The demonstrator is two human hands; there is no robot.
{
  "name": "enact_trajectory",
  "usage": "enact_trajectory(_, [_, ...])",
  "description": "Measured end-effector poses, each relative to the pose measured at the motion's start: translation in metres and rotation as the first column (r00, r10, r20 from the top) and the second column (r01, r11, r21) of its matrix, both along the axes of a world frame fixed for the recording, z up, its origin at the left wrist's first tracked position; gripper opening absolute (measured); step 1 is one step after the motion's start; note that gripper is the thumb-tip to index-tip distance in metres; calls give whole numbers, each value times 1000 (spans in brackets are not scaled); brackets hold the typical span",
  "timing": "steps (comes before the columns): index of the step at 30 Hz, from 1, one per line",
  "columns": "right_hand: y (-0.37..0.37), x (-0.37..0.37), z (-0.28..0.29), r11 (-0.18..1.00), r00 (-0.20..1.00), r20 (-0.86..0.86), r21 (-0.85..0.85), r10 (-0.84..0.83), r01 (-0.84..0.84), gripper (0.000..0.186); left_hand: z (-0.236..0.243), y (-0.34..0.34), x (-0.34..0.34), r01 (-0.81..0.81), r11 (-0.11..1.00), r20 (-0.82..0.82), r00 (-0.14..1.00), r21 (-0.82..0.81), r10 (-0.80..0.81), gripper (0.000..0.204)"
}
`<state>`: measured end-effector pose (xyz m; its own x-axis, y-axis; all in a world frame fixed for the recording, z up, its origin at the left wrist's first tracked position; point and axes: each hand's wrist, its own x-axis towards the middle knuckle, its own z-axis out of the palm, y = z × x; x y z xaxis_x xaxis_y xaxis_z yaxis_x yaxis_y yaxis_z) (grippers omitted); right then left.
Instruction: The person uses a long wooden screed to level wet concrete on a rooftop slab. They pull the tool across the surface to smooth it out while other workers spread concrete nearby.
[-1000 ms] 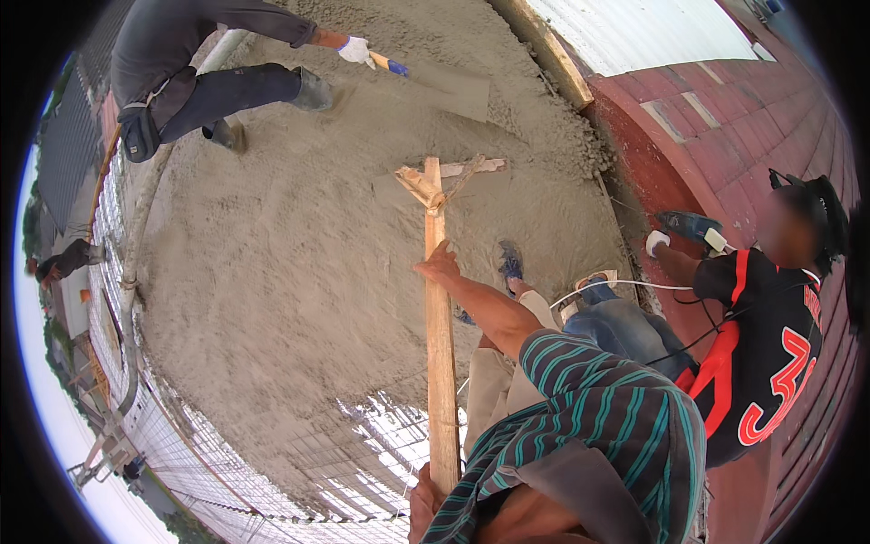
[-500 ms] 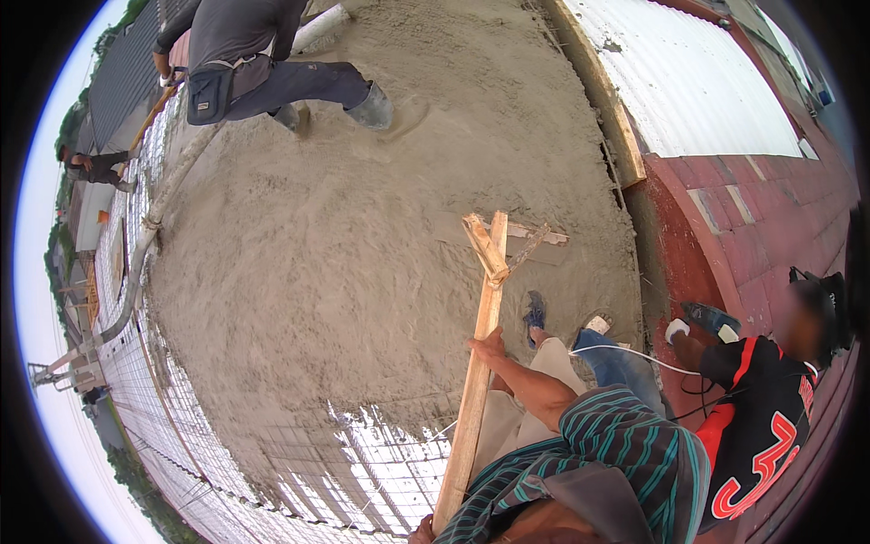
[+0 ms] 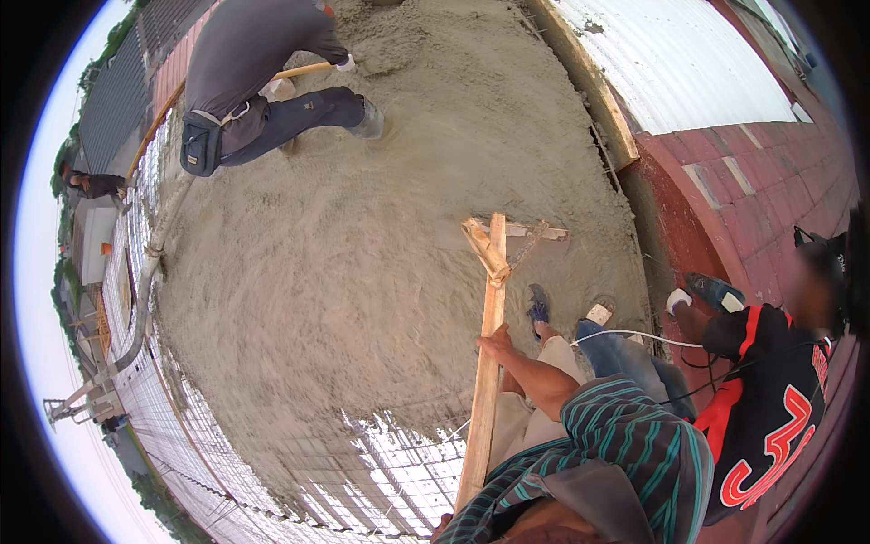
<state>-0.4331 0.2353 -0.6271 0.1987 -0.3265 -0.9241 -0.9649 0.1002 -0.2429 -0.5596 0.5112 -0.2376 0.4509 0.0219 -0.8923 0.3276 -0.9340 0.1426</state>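
Observation:
My right hand (image 3: 496,345) is shut on a long wooden pole (image 3: 489,363), about halfway up its length. At the pole's far end, a wooden crosspiece (image 3: 497,243) rests on the wet grey concrete (image 3: 362,254). My left hand (image 3: 442,526) is barely visible at the bottom edge by the pole's near end, and its grip is hidden. My striped sleeve (image 3: 625,435) and my two feet (image 3: 566,310) stand in the concrete just right of the pole.
A person in a grey shirt (image 3: 258,63) bends over the concrete at the far side with a long-handled tool. Another person in a black and red shirt (image 3: 770,399) crouches at my right. Bare steel mesh (image 3: 399,480) lies below, with a hose (image 3: 149,272) at left and a red wall (image 3: 752,199) at right.
The view has swung, so the pole and its crosspiece now sit further right and lean slightly. The grey-shirted person has shifted to the upper left, still bent over. My right hand's grip is unchanged.

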Motion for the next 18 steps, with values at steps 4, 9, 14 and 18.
enact_trajectory(4, [0, -2, 0, 999, 1000, 0, 37, -19, 18, 81, 0, 3, 10, 58, 998, -12, 998, -9, -58, 70])
enact_trajectory(9, [6, -7, 0, 998, 998, -25, 41, -50, 51, 85, -5, 17, 23, 111, 994, -9, 994, -18, -111, 69])
enact_trajectory(14, [10, -8, 3, 993, 999, -39, 114, -37, 41, 92, -10, 26, 30, 153, 988, -4, 988, -33, -153, 69])
enact_trajectory(18, [23, -15, 6, 997, 998, 10, 54, -63, 62, 89, -10, 32, 32, 160, 986, -3, 987, -39, -160, 68])
